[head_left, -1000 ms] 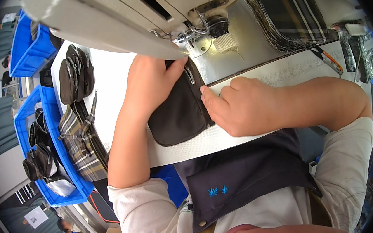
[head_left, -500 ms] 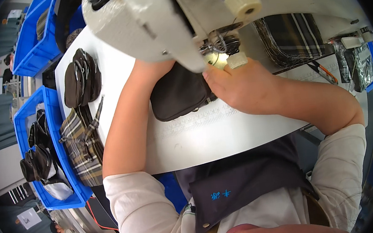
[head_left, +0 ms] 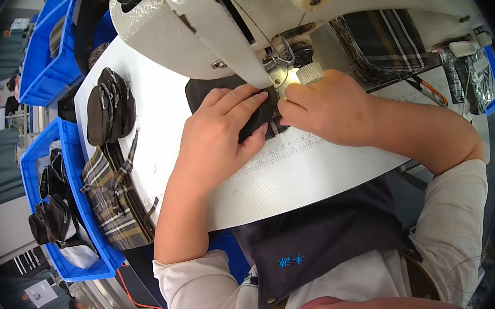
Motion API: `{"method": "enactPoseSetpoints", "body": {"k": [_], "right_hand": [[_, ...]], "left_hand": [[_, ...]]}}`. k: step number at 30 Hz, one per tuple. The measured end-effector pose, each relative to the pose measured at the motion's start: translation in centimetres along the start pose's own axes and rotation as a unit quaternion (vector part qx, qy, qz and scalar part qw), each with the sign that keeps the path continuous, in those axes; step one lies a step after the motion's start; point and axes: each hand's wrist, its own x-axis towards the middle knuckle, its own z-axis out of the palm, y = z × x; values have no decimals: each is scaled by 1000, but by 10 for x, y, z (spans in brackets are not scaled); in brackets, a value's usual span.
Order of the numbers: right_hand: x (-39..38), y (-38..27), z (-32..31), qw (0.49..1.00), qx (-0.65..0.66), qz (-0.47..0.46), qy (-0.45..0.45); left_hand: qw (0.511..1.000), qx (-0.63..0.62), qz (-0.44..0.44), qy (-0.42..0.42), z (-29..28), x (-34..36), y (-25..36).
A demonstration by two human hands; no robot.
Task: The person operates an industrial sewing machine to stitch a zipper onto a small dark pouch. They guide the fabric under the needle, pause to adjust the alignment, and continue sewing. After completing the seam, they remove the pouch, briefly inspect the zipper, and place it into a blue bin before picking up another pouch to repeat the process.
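A dark brown fabric pouch piece lies on the white sewing table, its right edge beside the lit needle area of the sewing machine. Over the piece rests my left hand, fingers on top and thumb along the near edge, with the fabric gripped between them. My right hand has its fingers closed on the right edge of the same piece, close by the machine's small white knob. The machine arm partly hides the far side of the piece and the needle.
Stacked dark pouch pieces and plaid fabric lie at the table's left. Beyond them stand a blue bin holding dark pieces and another blue bin. To the right are plaid panels and orange-handled snips.
My left hand has come out from behind the machine head and now lies on the pouch piece. The piece has turned and shifted away from me. My right hand stays near the needle.
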Motion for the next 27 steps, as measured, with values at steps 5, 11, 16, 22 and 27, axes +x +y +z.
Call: {"method": "enactPoseSetpoints", "body": {"k": [5, 11, 16, 22, 27], "right_hand": [[-2, -8, -8, 999, 19, -4, -38], [-7, -13, -16, 997, -32, -38, -56], [-5, -14, -19, 997, -31, -41, -51], [-3, -12, -15, 999, -13, -21, -49], [0, -10, -9, 1000, -7, 1, 11]], "left_hand": [[1000, -1, -4, -11, 3, -2, -1], [1000, 0, 14, 4, 10, 0, 1], [1000, -12, 14, 3, 9, 0, -1], [1000, -19, 10, 5, 10, 2, -5], [1000, -18, -1, 6, 11, 6, -14]]}}
